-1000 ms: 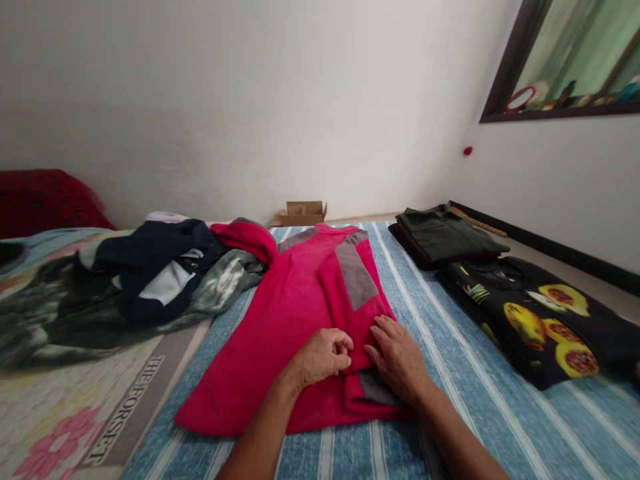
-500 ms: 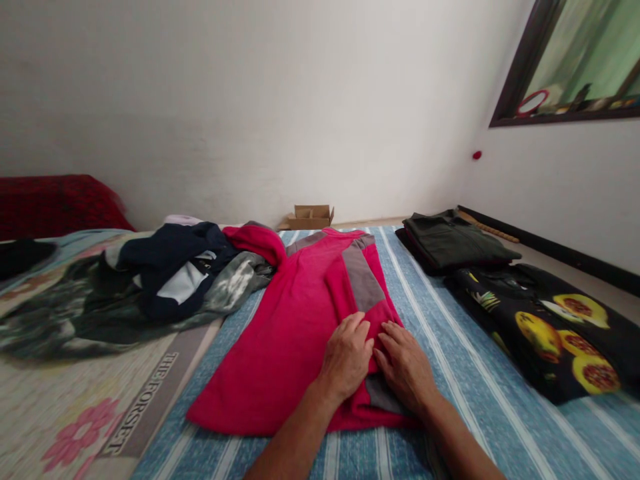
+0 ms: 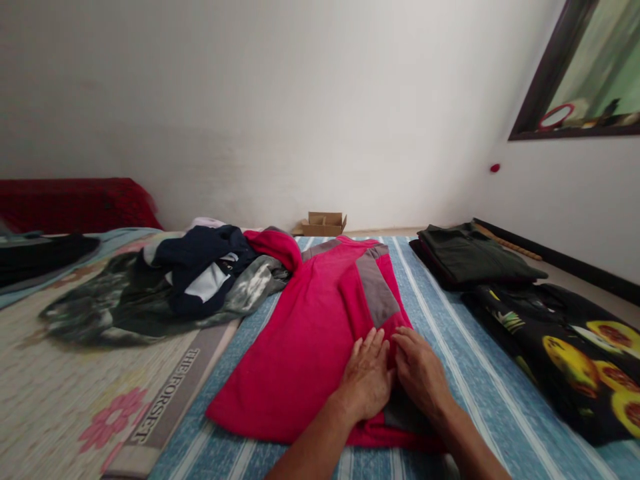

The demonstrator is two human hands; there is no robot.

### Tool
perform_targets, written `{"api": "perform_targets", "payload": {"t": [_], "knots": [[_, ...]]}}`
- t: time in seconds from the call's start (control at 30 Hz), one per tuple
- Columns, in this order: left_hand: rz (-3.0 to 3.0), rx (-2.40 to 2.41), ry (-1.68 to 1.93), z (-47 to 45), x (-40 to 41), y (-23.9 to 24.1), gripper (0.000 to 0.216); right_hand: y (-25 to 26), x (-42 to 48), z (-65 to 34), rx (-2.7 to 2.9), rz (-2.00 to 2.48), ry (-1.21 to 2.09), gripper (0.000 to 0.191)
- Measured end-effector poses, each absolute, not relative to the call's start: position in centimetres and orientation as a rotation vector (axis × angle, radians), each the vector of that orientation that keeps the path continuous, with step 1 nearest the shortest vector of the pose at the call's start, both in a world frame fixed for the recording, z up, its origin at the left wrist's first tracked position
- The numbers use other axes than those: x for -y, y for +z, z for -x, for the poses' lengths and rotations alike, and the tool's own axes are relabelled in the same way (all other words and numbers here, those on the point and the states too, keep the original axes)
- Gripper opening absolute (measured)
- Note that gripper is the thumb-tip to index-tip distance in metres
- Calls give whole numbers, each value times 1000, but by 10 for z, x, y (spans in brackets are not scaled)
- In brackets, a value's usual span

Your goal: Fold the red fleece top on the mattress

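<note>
A pink top with grey shoulder and sleeve panels (image 3: pixel 300 360) lies spread on the blue striped bedcover. Its right-side sleeve (image 3: pixel 377 293) is folded in over the body, with the cuff end towards me. My left hand (image 3: pixel 367 377) rests on this sleeve, fingers stretched out and lying flat. Close beside it, my right hand (image 3: pixel 423 373) lies along the sleeve's outer edge, its fingers extended on the fabric and its thumb mostly hidden. The other sleeve stretches out at the far left, against a heap of clothes.
To the left, a navy and white garment (image 3: pixel 205 267) lies on a grey patterned one (image 3: pixel 115 307). Folded dark clothes (image 3: pixel 475 257) and a black fruit-print garment (image 3: pixel 565 353) lie at the right. A cardboard box (image 3: pixel 325 223) stands by the wall.
My view has turned slightly left, so everything sits further right in the picture. My left hand has flattened its fingers on the sleeve; both hands stay on the pink top.
</note>
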State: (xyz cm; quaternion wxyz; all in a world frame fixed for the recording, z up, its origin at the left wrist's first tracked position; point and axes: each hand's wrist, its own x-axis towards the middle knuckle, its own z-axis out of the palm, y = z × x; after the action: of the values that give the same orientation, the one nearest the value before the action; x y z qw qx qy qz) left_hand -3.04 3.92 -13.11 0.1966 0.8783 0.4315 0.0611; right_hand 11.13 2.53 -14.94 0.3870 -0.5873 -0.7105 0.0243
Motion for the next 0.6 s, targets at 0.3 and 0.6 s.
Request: {"api": "perform_targets", "payload": {"t": [0.3,0.6], "knots": [[-2403,-1229,306,26,-37,-136,62,-156,-79,-103,2090,1741,44,38],[-2265,-1161,437,30,-29,-146,65,-184,-79,-114,2139,1707,-36,45]]}}
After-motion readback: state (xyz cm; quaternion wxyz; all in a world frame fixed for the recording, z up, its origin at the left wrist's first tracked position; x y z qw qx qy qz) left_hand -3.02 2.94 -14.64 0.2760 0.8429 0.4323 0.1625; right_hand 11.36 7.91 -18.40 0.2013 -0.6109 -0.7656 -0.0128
